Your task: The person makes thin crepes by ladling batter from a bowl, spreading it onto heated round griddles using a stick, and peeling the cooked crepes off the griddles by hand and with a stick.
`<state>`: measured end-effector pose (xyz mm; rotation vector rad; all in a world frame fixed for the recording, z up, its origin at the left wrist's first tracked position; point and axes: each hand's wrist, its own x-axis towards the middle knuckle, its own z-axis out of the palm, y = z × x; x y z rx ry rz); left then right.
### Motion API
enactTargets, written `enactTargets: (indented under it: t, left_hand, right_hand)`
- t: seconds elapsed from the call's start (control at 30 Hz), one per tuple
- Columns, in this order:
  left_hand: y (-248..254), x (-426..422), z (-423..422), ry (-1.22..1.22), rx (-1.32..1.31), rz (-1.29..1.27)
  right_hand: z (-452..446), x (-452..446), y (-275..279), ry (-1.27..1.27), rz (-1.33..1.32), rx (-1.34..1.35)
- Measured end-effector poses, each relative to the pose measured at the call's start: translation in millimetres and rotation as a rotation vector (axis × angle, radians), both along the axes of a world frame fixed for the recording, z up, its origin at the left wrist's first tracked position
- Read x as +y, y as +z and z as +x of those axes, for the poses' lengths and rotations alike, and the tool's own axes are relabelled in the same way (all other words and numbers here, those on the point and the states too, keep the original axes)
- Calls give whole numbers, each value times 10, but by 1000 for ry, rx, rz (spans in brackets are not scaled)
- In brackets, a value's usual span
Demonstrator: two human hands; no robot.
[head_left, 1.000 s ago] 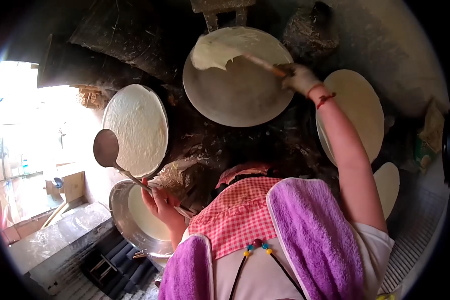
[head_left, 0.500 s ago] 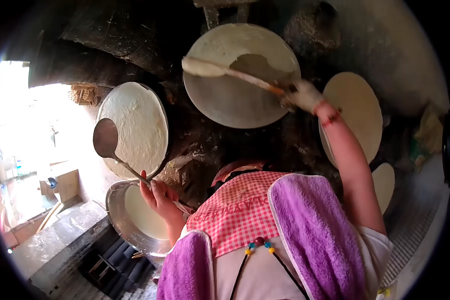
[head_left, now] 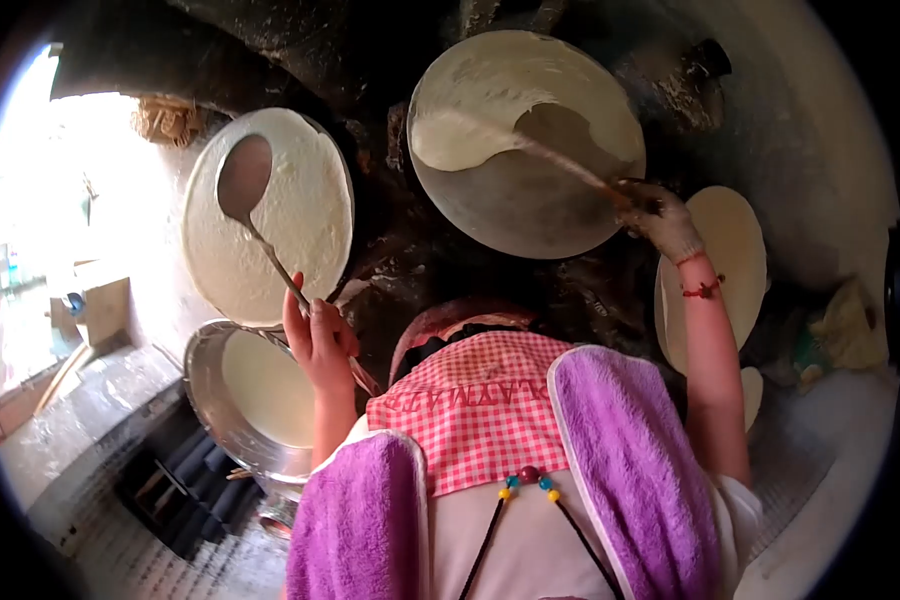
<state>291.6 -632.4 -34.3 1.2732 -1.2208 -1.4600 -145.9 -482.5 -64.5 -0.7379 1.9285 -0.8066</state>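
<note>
My left hand (head_left: 320, 340) is closed round the handle of a ladle (head_left: 245, 178). The ladle's bowl is above a round griddle covered with a pale, bumpy batter sheet (head_left: 295, 235). My right hand (head_left: 664, 222) grips the wooden handle of a batter spreader (head_left: 575, 170). Its far end is blurred against the pale batter (head_left: 470, 95) on the middle round griddle (head_left: 515, 220). That batter covers the back and left of the griddle in a curved band; bare grey metal shows at the front.
A metal pot (head_left: 202, 385) of pale liquid batter (head_left: 270, 390) stands below my left hand. A pale round sheet (head_left: 735, 235) lies partly behind my right forearm. Dark sticks (head_left: 195, 480) fill a crate at lower left. A bright window opening (head_left: 40, 220) is at far left.
The view has shifted. The spreader has swept through the batter, which now reaches further down the griddle's left side. The ladle is further over the left griddle, still in my left hand.
</note>
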Motion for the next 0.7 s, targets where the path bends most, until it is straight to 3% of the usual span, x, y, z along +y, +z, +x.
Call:
enactTargets:
  t: [0.03, 0.07, 0.13, 0.17, 0.2, 0.27, 0.33, 0.4, 0.47, 0.53, 0.6, 0.63, 0.7]
  left_hand:
    - [-2, -35, -30, -25, 0, -1]
    - [-18, -50, -43, -63, -9, 2]
    - [-176, -102, -56, -108, -14, 49]
    - [-299, -132, -32, -150, -134, -18]
    - [-444, -171, -3, -194, -250, -91]
    - [-632, -187, 43, -302, -590, -483]
    - [-394, -3, -38, -338, -631, -464]
    - [-280, 117, -110, -349, -657, -447]
    - [-189, 243, -158, -380, -711, -423]
    - [-143, 286, -286, -438, -789, -406]
    - [-225, 406, -347, -403, -781, -481]
    - [-228, 475, -359, -399, -786, -482]
    - [-186, 659, -321, -409, -763, -471]
  right_hand:
    - [-53, 35, -30, -158, 9, -95]
    - [-70, -8, -92, -154, 32, -102]
    - [-80, -273, -222, -33, -272, -42]
    - [40, -325, -216, 5, -122, 47]
    - [228, -331, -179, 110, -183, 70]
    - [459, -69, 11, 129, -112, 121]
    - [582, 287, 241, 53, -17, -32]
    - [532, 533, 95, -18, -162, -39]
    - [420, 571, -111, -418, -197, -157]
    - [363, 427, -254, -337, -272, -213]
    - [567, 202, -308, -108, -137, -123]
    - [671, 210, -265, -49, -179, -204]
    - [842, 453, -198, -73, -103, -218]
